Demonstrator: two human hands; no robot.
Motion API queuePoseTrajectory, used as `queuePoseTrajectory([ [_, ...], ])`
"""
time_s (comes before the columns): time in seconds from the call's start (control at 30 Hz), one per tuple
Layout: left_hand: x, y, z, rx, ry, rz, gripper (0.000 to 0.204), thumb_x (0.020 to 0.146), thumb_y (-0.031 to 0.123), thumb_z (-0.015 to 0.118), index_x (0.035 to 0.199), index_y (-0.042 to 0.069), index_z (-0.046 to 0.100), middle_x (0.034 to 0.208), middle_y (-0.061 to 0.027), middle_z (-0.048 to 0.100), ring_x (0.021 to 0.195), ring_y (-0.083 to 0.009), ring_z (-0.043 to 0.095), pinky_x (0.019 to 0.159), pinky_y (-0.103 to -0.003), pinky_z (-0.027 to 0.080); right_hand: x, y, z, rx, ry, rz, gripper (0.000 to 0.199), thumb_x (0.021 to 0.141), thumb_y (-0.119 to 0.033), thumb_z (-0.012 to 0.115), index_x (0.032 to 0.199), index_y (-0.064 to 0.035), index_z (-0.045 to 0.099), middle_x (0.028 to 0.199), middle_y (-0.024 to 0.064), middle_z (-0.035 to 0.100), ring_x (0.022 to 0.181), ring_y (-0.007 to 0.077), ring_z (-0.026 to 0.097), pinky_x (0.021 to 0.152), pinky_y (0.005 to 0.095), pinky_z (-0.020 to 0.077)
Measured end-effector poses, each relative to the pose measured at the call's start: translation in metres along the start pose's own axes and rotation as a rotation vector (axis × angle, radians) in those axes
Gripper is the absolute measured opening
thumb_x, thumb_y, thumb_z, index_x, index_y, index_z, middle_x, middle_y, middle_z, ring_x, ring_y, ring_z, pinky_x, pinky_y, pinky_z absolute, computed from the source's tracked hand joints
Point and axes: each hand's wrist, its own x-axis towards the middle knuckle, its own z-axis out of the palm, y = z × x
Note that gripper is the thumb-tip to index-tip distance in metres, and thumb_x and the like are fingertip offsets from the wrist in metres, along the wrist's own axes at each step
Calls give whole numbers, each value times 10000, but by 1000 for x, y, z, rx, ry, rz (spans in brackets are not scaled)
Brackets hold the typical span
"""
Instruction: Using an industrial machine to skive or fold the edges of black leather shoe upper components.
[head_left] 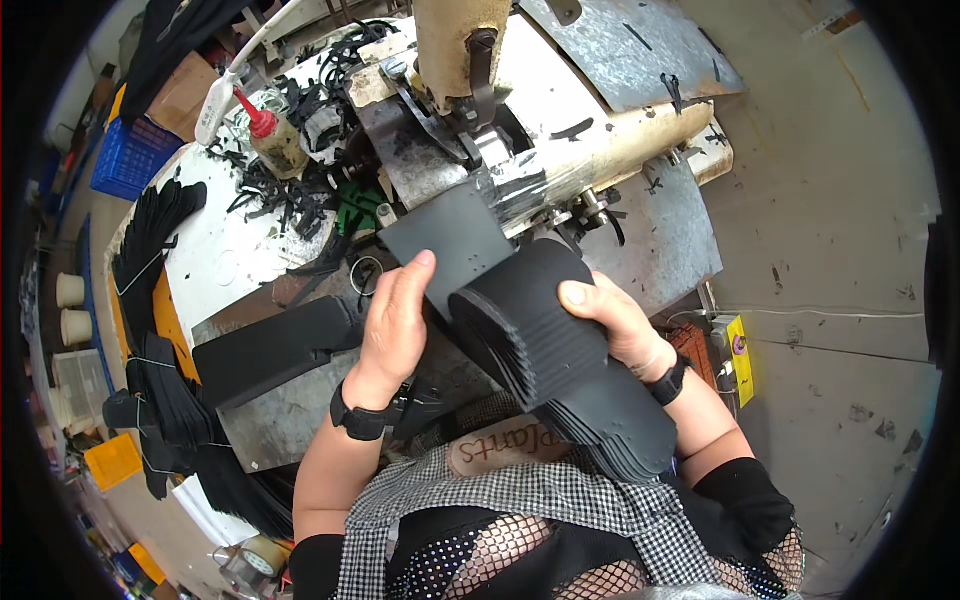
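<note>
Grips folded black stack (pixel 560 345) just below machine arm (pixel 630 140) with right hand (pixel 628 328); holds edge of black panel (pixel 450 235) with left hand (pixel 393 325). Appears part-finished, with tied bundles (pixel 165 385) at left, no tie visible on stack.

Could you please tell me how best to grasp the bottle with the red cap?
I'd probably grip around the bottle's body, below the red cap, coming from the near left: the body is wider than the tapering red spout, and the machine stands to its right.
</note>
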Motion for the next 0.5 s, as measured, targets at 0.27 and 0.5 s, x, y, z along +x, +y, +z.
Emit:
queuePoseTrajectory([
  [0.27, 33, 34, 21, -144, -360, -153, 317, 1015, 221, 493, 1050, -53, 650, 1009, -94, 690, 954, -140, 634, 872, -262, 469, 1, -25, -12, -57, 213, -150, 419, 927, -372, 568, 1068, 12, 661, 952, 86, 701, 809, 124, 660, 754, 239, 517],
  [0.5, 12, 61, 29, 395, -691, 792, 789, 866, 589, 568, 1278, -82, 517, 1347, -255, 510, 1314, -397, 439, 1110, -455, 303, -40, -39, -12, -240, 54, -257, 284, 835, -168, 747, 1036, 21, 682, 972, 52, 703, 906, 108, 638, 801, 266, 512],
])
